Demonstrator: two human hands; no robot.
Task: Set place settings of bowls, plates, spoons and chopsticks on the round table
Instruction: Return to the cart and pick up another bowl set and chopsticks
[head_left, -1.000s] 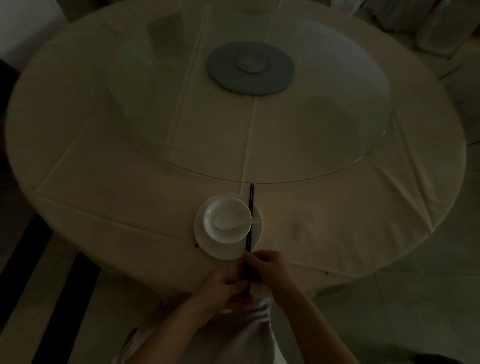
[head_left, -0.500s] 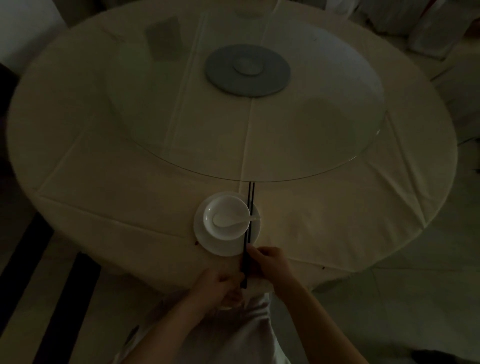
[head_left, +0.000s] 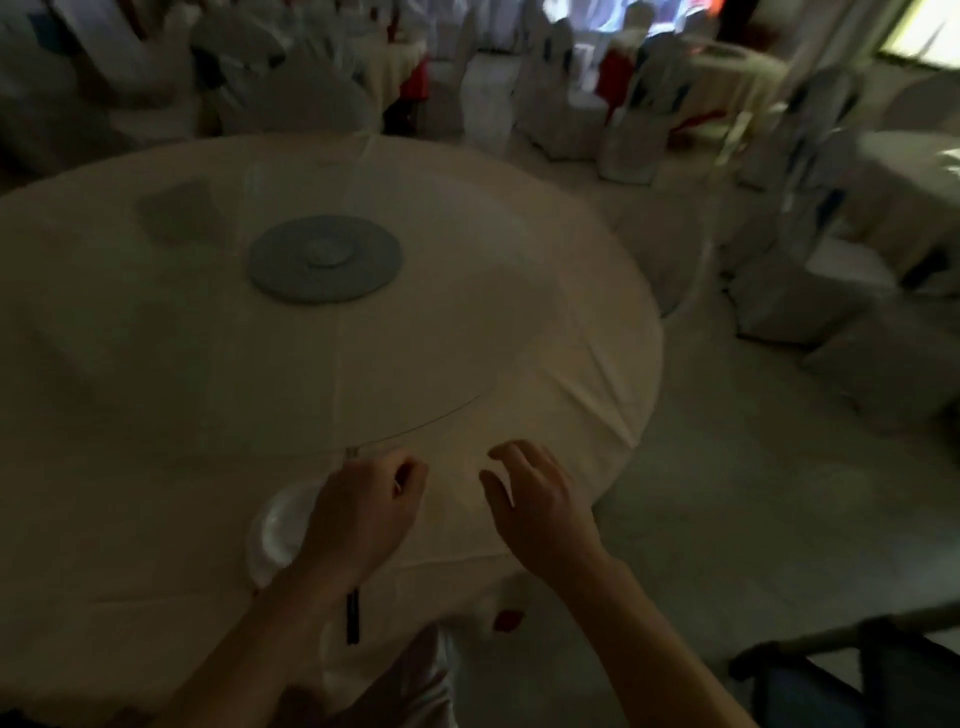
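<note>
The frame is dim and blurred. A white plate (head_left: 258, 564) with a white bowl (head_left: 283, 525) on it sits near the front edge of the round table (head_left: 156, 415), half hidden by my left hand (head_left: 363, 519). The dark chopsticks (head_left: 353, 618) lie to the right of the plate and run under that hand; their far tips (head_left: 352, 452) show beyond it. My left hand's fingers are loosely curled, and the grip is hidden. To the right, my right hand (head_left: 540, 509) hovers over bare cloth with fingers spread, holding nothing. The spoon is hidden.
A glass turntable (head_left: 441, 415) on a grey disc base (head_left: 324, 265) covers the table's middle. White-covered chairs (head_left: 779, 291) stand to the right and more tables behind. A dark frame (head_left: 831, 665) is at the bottom right, and a small red object (head_left: 506, 618) hangs below the table edge.
The view has swung up and to the right. My right hand has let go of the chopsticks and moved right, now open. My left hand has moved forward over the chopsticks.
</note>
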